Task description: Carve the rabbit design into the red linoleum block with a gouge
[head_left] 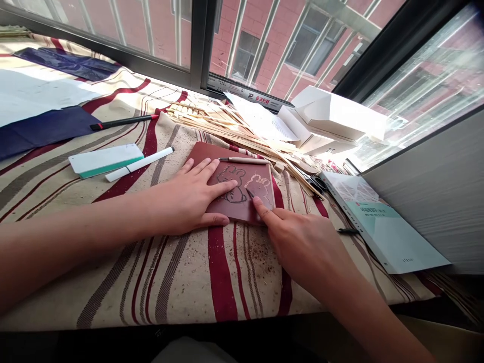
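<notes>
A dark red carving board (260, 194) with rabbit outlines cut into it lies on the striped cloth (181, 272). My left hand (189, 199) lies flat and open on the board's left half, fingers spread, pressing it down. My right hand (302, 247) is closed around a small carving tool (250, 193) whose dark tip touches the board between the two rabbit figures. The tool's handle is hidden in my palm. A second wooden-handled carving tool (244, 161) rests on the board's far edge.
A white pen (139, 164), a white-and-green card (104, 160) and a black-and-red pencil (123, 121) lie to the left. Thin wood strips (234, 128), white boxes (333, 118) and a pale green booklet (385, 227) sit right. Wood shavings speckle the cloth. Windows run behind.
</notes>
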### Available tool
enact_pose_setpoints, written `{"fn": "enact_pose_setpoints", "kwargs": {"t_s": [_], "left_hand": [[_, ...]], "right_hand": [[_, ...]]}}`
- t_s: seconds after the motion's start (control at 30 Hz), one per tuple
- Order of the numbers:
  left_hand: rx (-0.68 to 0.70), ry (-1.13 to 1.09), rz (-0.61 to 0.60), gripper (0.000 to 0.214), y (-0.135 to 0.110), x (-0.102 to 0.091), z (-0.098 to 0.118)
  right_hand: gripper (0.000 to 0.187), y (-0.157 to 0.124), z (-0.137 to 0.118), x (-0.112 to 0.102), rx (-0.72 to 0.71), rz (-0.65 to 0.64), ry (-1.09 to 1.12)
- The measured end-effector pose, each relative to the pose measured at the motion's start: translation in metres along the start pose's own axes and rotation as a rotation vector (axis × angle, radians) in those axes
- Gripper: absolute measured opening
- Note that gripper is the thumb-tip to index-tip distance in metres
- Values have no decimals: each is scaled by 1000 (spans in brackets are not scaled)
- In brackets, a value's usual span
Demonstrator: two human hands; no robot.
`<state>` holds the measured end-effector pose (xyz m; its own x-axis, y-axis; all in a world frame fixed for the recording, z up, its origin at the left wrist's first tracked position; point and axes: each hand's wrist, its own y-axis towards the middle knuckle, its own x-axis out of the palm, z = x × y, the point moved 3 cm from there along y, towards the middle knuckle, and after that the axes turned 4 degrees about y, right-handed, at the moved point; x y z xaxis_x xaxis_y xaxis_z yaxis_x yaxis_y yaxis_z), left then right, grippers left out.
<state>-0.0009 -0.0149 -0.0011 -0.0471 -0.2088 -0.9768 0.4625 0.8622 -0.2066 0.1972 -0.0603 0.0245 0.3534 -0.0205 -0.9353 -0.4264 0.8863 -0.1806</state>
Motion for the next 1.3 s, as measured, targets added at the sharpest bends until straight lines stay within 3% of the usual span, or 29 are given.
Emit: {"fn": "enact_pose_setpoints", "kwargs": {"t_s": [0.23, 0.4, 0.47, 0.7, 1.0, 1.3], "left_hand": [[6, 2, 13, 86, 0, 1, -2], [11, 8, 25, 85, -1, 5, -4], [5, 6, 26, 86, 0, 7, -5], [7, 2, 48, 86, 2, 10, -9], [17, 35, 47, 86, 2, 11, -9], [22, 75, 35, 88, 2, 10, -8]], "right_hand": [[65, 3, 13, 2, -6, 60, 29], [54, -5, 36, 7, 12, 358, 237], [52, -8, 38, 13, -30, 397, 265], [55, -7, 32, 18, -115, 351, 258], [58, -2, 30, 24, -105, 291, 227], [55, -7, 31, 21, -194, 412, 181]]}}
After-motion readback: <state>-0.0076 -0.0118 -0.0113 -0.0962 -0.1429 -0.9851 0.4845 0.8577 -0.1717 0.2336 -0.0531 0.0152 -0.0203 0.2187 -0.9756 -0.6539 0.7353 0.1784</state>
